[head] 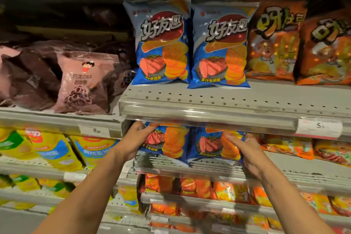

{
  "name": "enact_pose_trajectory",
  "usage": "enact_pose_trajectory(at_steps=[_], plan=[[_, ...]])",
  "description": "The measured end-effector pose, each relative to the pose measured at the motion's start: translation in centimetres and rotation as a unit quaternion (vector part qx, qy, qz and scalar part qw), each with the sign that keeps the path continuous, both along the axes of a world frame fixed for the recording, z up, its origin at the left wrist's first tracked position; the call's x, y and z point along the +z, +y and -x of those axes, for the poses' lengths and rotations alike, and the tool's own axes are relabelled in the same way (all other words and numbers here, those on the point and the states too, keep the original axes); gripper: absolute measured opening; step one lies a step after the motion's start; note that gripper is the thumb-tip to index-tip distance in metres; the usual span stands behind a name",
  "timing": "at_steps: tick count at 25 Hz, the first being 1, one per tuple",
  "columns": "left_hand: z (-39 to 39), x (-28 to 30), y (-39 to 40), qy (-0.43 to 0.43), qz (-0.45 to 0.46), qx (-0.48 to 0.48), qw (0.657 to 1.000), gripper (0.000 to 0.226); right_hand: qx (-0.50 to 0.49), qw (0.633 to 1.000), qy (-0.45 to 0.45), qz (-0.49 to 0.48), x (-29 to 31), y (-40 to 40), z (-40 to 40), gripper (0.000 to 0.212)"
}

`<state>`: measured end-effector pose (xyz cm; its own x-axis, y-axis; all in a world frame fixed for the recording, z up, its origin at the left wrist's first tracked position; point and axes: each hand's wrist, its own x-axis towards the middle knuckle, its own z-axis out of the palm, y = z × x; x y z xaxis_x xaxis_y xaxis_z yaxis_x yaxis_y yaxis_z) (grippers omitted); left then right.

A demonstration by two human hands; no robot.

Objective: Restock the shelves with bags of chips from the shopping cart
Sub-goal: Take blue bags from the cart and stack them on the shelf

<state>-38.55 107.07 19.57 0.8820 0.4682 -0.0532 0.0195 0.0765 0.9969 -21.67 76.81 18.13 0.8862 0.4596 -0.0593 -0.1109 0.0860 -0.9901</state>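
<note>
Left hand (137,139) and right hand (245,150) seemingly grip glossy, crinkled blue bags (190,144).

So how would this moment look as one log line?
step: placing blue chip bags | left hand: grips left blue bag | right hand: grips right blue bag | place: second shelf

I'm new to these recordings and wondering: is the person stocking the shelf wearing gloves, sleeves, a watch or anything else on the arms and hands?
No. Both forearms are bare as far as the picture shows, with no sleeve in view. The left hand and right hand have no gloves, and no watch, ring or wristband shows.
</note>
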Motion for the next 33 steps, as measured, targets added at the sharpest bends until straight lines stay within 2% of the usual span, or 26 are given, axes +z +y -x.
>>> enact_pose_trajectory(at_steps=[2, 4, 6, 8, 10, 13, 15, 18, 21, 24, 26, 30, 33], plan=[[-0.7, -0.2, -0.3, -0.024, -0.012, -0.023, 0.999, 0.035, -0.012, 1.000, 0.007, -0.004, 0.2, -0.4, -0.1, 0.046], [-1.2, -0.7, -0.5, -0.043, 0.036, -0.018, 0.998, 0.028, -0.023, 1.000, 0.011, 0.001, 0.3, -0.8, -0.3, 0.046], [-0.8, -1.8, -0.1, -0.017, 0.060, 0.006, 0.998, 0.052, -0.020, 0.999, 0.011, 0.030, 0.0, -1.0, -0.3, 0.056], [-0.1, -3.4, 0.5, 0.034, 0.009, 0.015, 0.999, 0.075, 0.019, 0.998, -0.001, 0.068, -0.6, -0.9, 0.1, 0.063], [0.2, -4.4, 1.1, 0.084, 0.003, 0.032, 0.996, 0.089, 0.071, 0.992, -0.021, 0.105, -1.0, -0.7, 0.6, 0.063], [0.0, -3.8, 1.2, 0.125, 0.014, -0.010, 0.992, 0.110, 0.116, 0.986, -0.021, 0.116, -0.5, -0.5, 1.1, 0.064], [0.1, -3.4, 0.9, 0.128, -0.022, 0.014, 0.991, 0.106, 0.100, 0.987, -0.018, 0.127, -0.2, -0.3, 1.6, 0.063], [0.9, -3.1, -0.3, 0.149, -0.154, 0.082, 0.973, 0.079, 0.072, 0.975, -0.069, 0.198, 1.0, 0.2, 2.7, 0.056], [2.0, -3.0, -1.6, 0.070, -0.175, 0.077, 0.979, 0.065, 0.018, 0.955, -0.152, 0.256, 2.4, -0.4, 3.2, 0.049], [2.8, -3.3, -2.2, 0.029, -0.225, 0.069, 0.972, 0.039, 0.012, 0.945, -0.173, 0.278, 1.9, -0.4, 4.1, 0.044], [2.8, -3.5, -2.2, 0.018, -0.242, 0.079, 0.967, 0.043, -0.012, 0.939, -0.176, 0.297, 1.1, 0.1, 4.6, 0.052], [2.2, -3.9, -2.3, 0.054, -0.247, 0.102, 0.962, 0.064, -0.040, 0.937, -0.165, 0.304, 0.7, 0.6, 5.0, 0.061], [2.0, -4.7, -2.9, 0.104, -0.288, 0.137, 0.942, 0.090, -0.045, 0.932, -0.167, 0.317, 0.8, 0.6, 5.1, 0.061]])
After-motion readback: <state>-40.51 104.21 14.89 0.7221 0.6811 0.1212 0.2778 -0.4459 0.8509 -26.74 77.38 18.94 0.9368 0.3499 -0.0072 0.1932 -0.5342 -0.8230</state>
